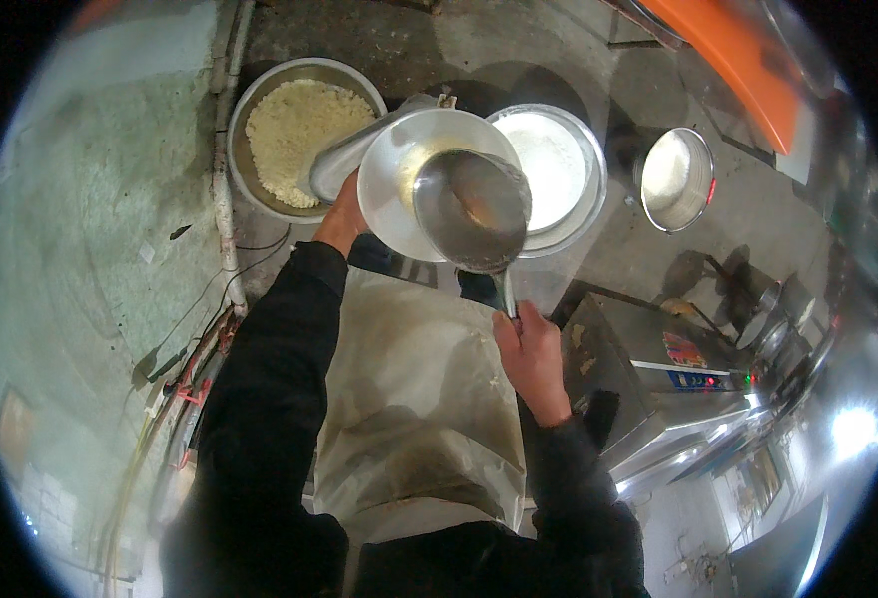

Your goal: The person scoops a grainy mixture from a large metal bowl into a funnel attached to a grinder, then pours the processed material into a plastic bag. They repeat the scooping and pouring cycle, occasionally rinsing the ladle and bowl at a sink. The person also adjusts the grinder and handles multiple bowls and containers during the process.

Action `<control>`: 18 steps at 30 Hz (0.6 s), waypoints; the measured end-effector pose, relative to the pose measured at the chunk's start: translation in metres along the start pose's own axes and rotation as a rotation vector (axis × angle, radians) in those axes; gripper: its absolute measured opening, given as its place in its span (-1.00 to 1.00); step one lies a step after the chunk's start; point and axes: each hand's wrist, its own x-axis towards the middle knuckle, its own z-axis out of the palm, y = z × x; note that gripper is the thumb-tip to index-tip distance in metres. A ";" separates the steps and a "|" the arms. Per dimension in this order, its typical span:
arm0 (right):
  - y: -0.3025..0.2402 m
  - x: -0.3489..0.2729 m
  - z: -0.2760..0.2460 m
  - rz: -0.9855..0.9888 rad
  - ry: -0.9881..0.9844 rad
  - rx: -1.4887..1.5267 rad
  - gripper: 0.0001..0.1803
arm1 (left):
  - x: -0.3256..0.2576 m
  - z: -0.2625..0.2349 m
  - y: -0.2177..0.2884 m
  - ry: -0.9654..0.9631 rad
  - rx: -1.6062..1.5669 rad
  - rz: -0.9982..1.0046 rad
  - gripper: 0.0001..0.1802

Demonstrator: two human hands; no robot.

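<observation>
A greenish wall (100, 219) stands left, a metal machine (613, 344) and glaring light (854, 431) right.

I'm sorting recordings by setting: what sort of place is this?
Probably a working kitchen or food workshop: a metal basin of pale yellow crumbs, a bowl of white, flour-like contents, and a boxy metal appliance with lit indicators.
</observation>
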 end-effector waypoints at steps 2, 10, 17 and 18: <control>-0.001 0.011 0.007 -0.012 -0.007 -0.107 -0.74 | -0.002 0.002 0.000 0.059 0.179 0.060 -0.59; 0.004 0.000 -0.008 0.064 0.060 -0.135 -0.76 | -0.001 -0.003 -0.003 -0.003 0.161 0.079 -0.61; 0.016 -0.023 -0.034 0.295 0.117 0.149 -0.77 | 0.005 -0.010 -0.005 0.041 -0.063 -0.006 -0.63; 0.018 -0.025 -0.034 0.268 0.111 0.154 -0.77 | 0.005 -0.011 -0.005 -0.006 -0.140 -0.020 -0.63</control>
